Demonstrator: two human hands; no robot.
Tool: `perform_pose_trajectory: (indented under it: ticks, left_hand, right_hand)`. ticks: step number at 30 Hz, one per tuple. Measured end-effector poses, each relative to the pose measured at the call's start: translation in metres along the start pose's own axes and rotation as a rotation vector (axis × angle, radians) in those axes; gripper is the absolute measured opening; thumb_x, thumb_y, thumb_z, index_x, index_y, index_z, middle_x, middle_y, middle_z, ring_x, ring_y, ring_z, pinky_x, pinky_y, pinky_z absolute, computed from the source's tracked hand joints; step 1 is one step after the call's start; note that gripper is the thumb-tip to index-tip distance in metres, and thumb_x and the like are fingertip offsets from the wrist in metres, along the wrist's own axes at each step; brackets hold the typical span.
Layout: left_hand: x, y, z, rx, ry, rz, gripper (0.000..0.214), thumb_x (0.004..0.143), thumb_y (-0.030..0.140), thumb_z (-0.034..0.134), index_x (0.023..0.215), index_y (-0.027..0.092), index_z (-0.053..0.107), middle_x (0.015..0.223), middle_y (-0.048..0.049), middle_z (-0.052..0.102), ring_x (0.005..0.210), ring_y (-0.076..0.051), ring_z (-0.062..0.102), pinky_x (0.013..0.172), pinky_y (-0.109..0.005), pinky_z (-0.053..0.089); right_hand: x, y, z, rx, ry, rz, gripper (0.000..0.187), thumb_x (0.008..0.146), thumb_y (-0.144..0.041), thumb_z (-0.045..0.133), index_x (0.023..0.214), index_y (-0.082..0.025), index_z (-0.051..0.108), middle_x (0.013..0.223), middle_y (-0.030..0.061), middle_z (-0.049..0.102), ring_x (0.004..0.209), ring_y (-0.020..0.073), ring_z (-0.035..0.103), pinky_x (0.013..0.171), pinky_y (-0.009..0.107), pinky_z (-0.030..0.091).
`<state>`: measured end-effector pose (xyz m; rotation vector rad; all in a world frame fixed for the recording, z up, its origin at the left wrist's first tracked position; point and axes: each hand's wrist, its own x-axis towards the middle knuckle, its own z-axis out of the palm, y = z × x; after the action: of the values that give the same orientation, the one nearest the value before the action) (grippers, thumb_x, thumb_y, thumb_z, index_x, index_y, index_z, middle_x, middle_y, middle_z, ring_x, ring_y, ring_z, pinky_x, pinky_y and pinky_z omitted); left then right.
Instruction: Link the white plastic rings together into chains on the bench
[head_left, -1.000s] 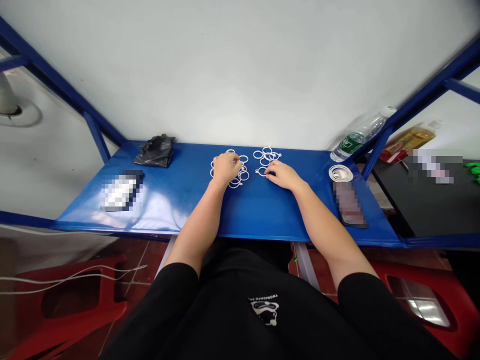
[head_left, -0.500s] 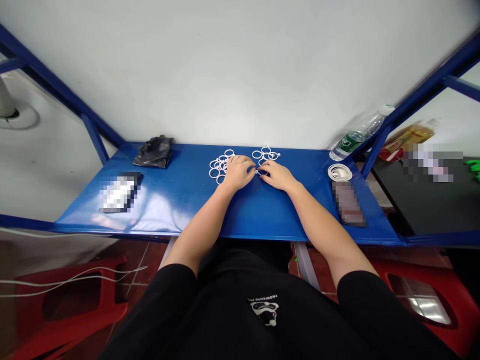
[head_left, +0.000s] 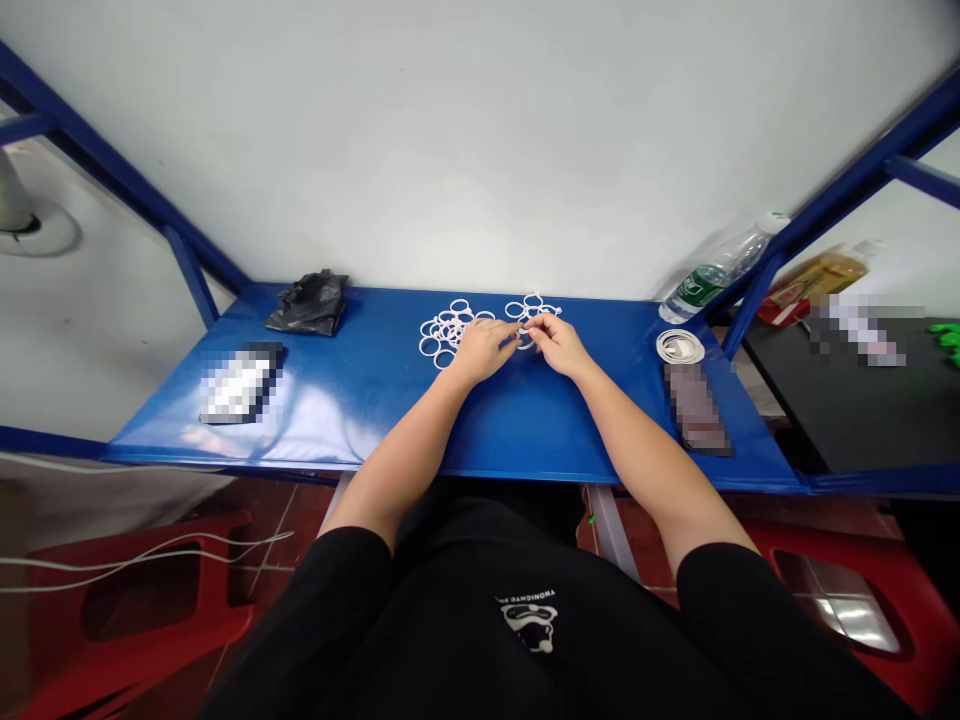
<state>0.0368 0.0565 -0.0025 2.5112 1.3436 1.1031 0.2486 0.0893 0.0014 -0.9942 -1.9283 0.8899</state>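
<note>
A thin white plastic ring (head_left: 526,346) with a small nub is up between my two hands, its top edge partly covered by fingers. My right hand (head_left: 558,344) pinches it between thumb and fingertips. From the other side my left hand (head_left: 486,350) meets it, the thumb and fingertips closing at the nub. Just beyond and left of my left hand lies a pile of similar white rings (head_left: 430,346), partly hidden by that hand. Behind my right hand is a smaller group of white rings (head_left: 514,310).
The blue tabletop (head_left: 360,400) holds a crumpled black bag (head_left: 309,303) and a blurred-out flat object (head_left: 241,384) on the left. On the right are a leaning water bottle (head_left: 705,283), a coiled white cable (head_left: 680,346) and a dark blurred-out item (head_left: 697,408). A wall stands behind.
Both hands have drawn closer together, and the ring between them is lifted and turned. My left hand has shifted slightly right, uncovering more of the left pile.
</note>
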Motion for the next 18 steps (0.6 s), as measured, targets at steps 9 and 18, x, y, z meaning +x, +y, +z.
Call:
perform_pose_trajectory:
  ticks: [9, 18]
  left_hand:
    - [0.001, 0.008, -0.003, -0.051, 0.038, 0.05, 0.031, 0.11, 0.038, 0.052, 0.122, 0.024, 0.077, 0.108, -0.0103, 0.081, 0.095, -0.023, 0.075, 0.09, -0.039, 0.055]
    - [0.001, 0.003, -0.002, -0.076, 0.076, -0.062, 0.025, 0.107, 0.038, 0.061, 0.106, 0.024, 0.082, 0.1, -0.0077, 0.082, 0.091, -0.022, 0.076, 0.087, -0.035, 0.056]
  right_hand:
    - [0.003, 0.002, 0.002, 0.181, -0.017, 0.048, 0.026, 0.094, -0.048, 0.064, 0.098, -0.023, 0.067, 0.092, 0.0023, 0.072, 0.077, 0.0181, 0.065, 0.071, 0.032, 0.055]
    - [0.0, -0.008, -0.002, -0.015, 0.087, -0.105, 0.022, 0.094, -0.045, 0.07, 0.097, -0.025, 0.078, 0.114, 0.0086, 0.073, 0.106, 0.0256, 0.068, 0.093, 0.044, 0.056]
